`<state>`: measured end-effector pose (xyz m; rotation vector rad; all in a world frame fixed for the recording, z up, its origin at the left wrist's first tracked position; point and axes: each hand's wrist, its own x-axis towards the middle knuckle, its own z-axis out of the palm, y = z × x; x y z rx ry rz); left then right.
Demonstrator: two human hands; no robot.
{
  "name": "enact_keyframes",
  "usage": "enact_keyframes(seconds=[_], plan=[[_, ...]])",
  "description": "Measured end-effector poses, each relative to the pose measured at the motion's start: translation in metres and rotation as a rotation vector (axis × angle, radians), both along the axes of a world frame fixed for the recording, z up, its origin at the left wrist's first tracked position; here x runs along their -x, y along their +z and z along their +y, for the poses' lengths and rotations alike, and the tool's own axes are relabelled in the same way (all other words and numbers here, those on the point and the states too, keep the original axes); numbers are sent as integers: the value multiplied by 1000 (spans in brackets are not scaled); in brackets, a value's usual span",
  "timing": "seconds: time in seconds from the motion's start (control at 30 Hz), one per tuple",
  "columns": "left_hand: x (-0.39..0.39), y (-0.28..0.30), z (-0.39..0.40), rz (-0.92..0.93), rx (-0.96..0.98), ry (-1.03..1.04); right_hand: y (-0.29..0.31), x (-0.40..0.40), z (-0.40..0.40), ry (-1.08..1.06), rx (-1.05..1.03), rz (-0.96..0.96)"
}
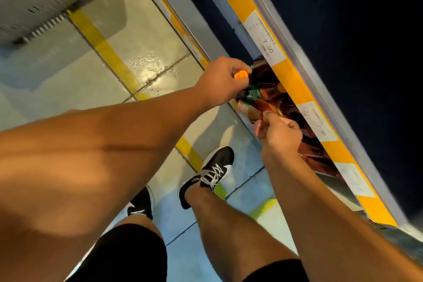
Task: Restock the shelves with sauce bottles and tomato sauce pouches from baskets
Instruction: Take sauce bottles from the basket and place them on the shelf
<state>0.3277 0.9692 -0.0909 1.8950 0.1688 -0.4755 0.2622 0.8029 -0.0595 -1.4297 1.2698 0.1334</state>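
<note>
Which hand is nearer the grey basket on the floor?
Left. The left hand grips an orange-capped bottle at the shelf edge, on the side toward the grey basket. The right hand is farther along the shelf, away from it.

Dark sauce bottles (263,75), one orange-capped, one green-necked, lie tilted under the yellow shelf edge (295,84).

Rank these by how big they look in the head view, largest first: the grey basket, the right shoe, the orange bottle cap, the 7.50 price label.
1. Grey basket, though cropped and blurred.
2. Right shoe.
3. 7.50 price label, somewhat smaller than the shoe.
4. Orange bottle cap, partly hidden by the left hand.
</note>
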Motion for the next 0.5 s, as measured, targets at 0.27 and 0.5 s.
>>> enact_keyframes(seconds=[0.27,0.5], plan=[[-12,-8,-15,-3,-87,-94,-7,-17,4,-35,-72,-20],[-36,-3,-22,56,-188,-286,-13,-25,6,79,-153,-84]])
